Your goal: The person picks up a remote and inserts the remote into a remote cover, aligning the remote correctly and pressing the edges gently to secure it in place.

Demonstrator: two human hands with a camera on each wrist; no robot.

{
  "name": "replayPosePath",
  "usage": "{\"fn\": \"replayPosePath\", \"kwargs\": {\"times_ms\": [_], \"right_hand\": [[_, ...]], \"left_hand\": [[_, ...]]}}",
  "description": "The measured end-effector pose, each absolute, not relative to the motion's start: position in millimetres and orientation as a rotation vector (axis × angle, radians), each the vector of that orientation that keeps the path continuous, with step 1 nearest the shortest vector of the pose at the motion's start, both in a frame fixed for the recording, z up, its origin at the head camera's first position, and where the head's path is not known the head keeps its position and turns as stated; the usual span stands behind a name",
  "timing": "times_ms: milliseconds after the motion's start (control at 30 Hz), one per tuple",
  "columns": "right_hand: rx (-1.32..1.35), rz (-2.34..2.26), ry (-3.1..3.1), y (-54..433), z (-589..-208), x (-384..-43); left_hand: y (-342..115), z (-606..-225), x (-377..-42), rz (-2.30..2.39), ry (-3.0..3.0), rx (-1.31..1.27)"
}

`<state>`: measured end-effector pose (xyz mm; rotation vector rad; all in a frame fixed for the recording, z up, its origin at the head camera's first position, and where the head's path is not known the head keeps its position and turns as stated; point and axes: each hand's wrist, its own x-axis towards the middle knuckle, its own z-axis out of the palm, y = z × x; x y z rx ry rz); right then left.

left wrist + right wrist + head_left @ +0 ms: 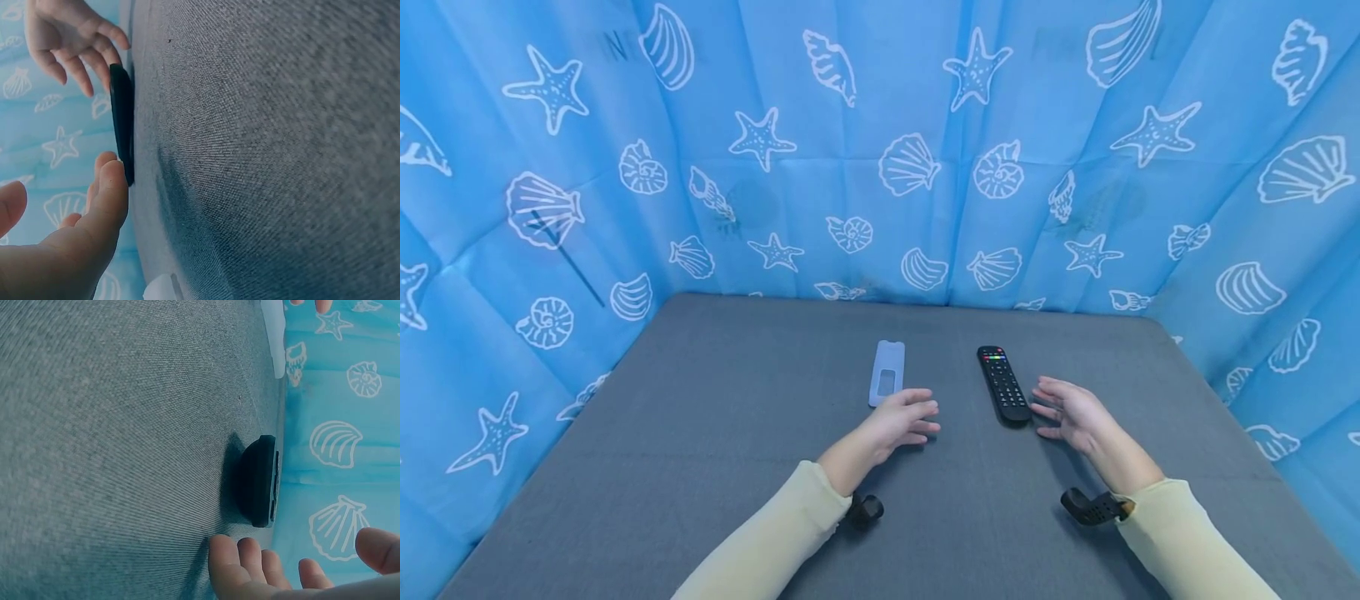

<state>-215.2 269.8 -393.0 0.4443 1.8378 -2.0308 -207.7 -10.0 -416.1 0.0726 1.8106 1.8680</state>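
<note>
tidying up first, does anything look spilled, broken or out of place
Nothing looks spilled or broken: the black remote and pale cover lie flat on the table. One oddity: a thin dark streak at left on the blue curtain, unlike its white shell prints; cause unclear.

Curtained-off table space, kind of room hard to tell, blue curtain [820,196] with white shells and starfish across the top and both sides of the frame, grey fabric-topped table [760,375] filling the lower middle
</note>
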Motion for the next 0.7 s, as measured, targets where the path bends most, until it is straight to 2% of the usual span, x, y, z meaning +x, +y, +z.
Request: {"fn": "replayPosePath", "kwargs": {"times_ms": [700], "right_hand": [[0.473, -1.982, 1.856, 270.7, -396.5, -218.9]], "left_hand": [[8.2, -414.7, -218.3, 1.901, 1.814, 0.021]]}}
